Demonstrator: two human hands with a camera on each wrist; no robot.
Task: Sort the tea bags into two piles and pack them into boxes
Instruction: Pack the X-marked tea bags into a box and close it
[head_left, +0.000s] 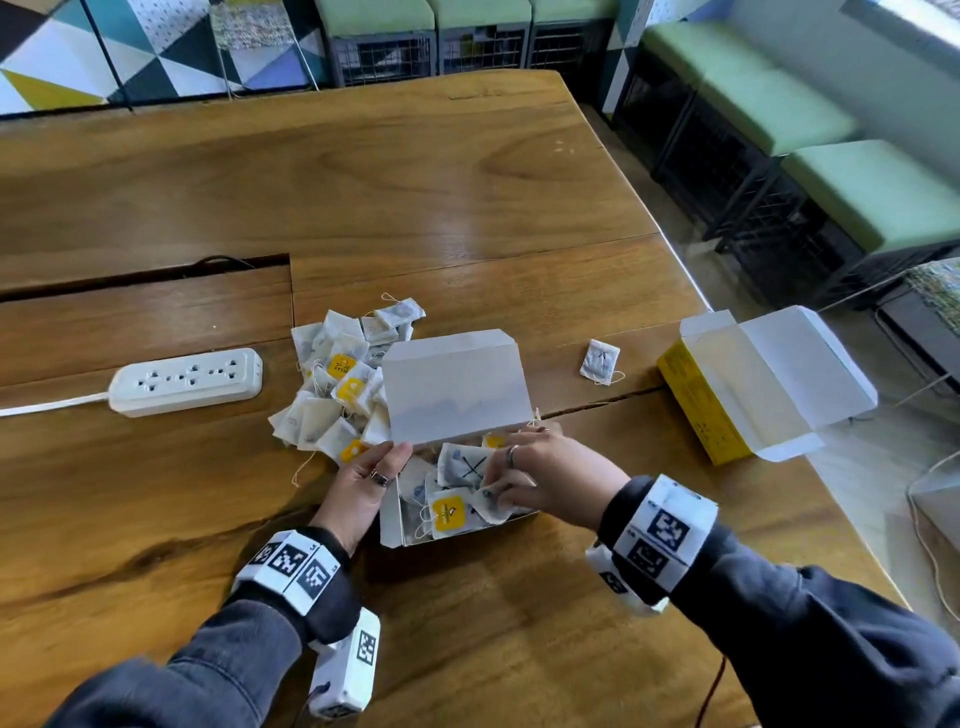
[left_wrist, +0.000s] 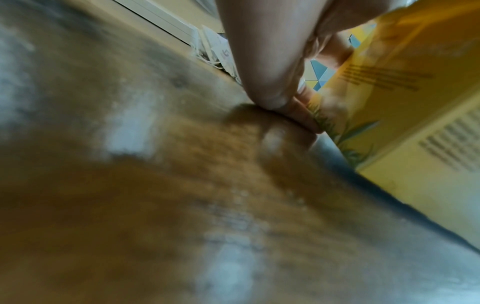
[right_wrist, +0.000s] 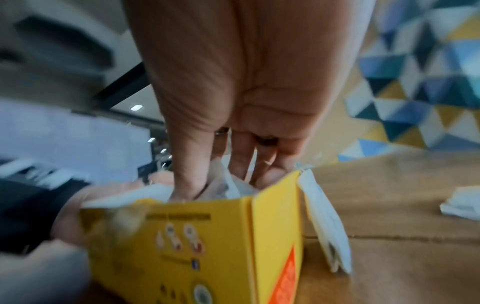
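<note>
A yellow box (head_left: 457, 384) stands open in front of me, white lid flap up, with several tea bags (head_left: 462, 491) inside. My left hand (head_left: 382, 462) lies flat against the box's left wall (left_wrist: 389, 102), and its fingertips (left_wrist: 275, 100) touch the table. My right hand (head_left: 498, 480) reaches into the box (right_wrist: 207, 236) and pinches a white tea bag (right_wrist: 230, 183) between thumb and fingers. Behind the box, to the left, lies a loose pile of tea bags (head_left: 337, 379). A single tea bag (head_left: 600, 362) lies to the right, and a second open yellow box (head_left: 727, 384) sits at the table's right edge.
A white power strip (head_left: 187, 382) with its cable lies on the wooden table (head_left: 415, 182) at the left, beside a long cable slot (head_left: 145, 280). Green-cushioned stools (head_left: 878, 192) stand past the right edge. A patterned wall (head_left: 78, 47) is at the back.
</note>
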